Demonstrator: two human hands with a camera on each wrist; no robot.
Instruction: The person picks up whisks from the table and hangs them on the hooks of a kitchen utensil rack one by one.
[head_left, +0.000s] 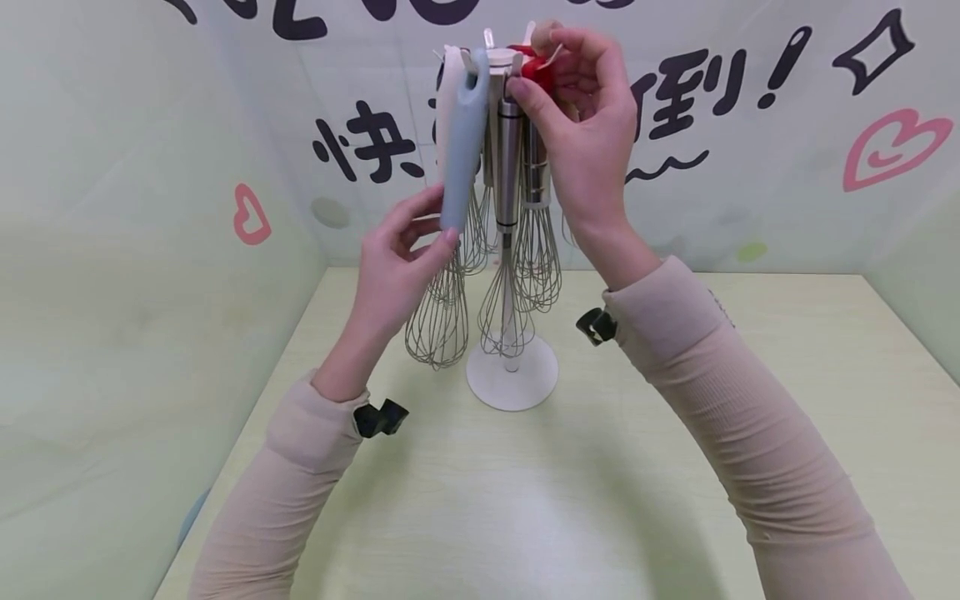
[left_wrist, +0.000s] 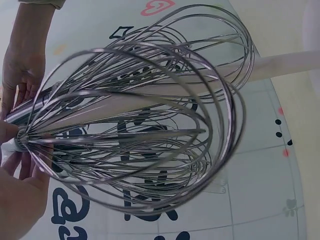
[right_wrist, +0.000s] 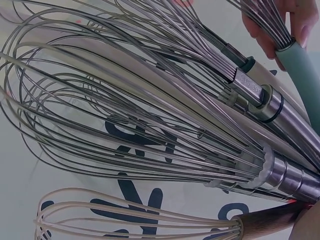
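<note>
My left hand (head_left: 401, 254) pinches the lower end of a whisk's light blue handle (head_left: 465, 142), fingers behind and thumb in front. That whisk (head_left: 437, 321) hangs wires down, its handle top at a hook of a white stand (head_left: 512, 383). Up at the stand's top, my right hand (head_left: 592, 117) has its thumb beside a steel-handled whisk (head_left: 508, 167) and its curled fingers around a red piece (head_left: 538, 73). More whisks hang around the pole, one with a wooden handle (right_wrist: 267, 220) in the right wrist view. Fingers partly hide the hooks on the right.
The stand's round base rests on a pale wooden table (head_left: 480, 500), near its back edge. Behind it hangs a pale cloth (head_left: 750, 225) with large black lettering and pink hearts. Another cloth wall (head_left: 150, 333) borders the left side.
</note>
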